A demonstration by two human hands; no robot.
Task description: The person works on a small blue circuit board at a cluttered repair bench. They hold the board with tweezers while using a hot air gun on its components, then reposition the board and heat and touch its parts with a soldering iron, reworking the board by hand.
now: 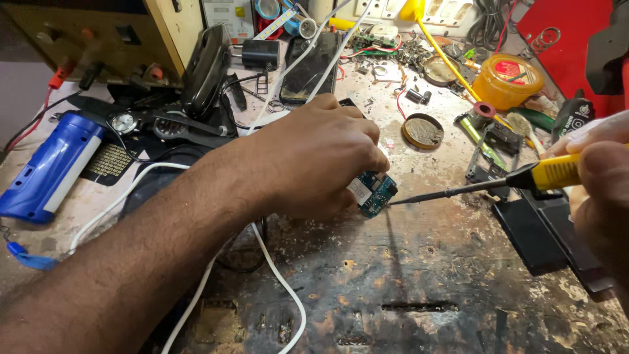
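Fingers of our left hand [314, 157] are curled closed around a small teal circuit board [375, 193], pinning it by its edges against the scorched wooden bench [406, 288]; only the board's right end shows past our knuckles. Our right hand [599, 180] is wrapped shut on the yellow handle of a soldering iron [498, 185], whose dark tip meets the board's right edge.

We judge the board light, stiff and fragile: it wants holding by its rim, away from the parts on its face and away from the hot tip. It lies near the middle of the bench, tilted slightly, its exposed end pointing right and a little towards us.

The iron's long axis runs nearly level, from the handle at the right down to the tip at the left.

A white cable [282, 282] loops under our left forearm, a blue plastic case [49, 167] lies at far left, and a round tin [422, 131] sits just beyond the board.
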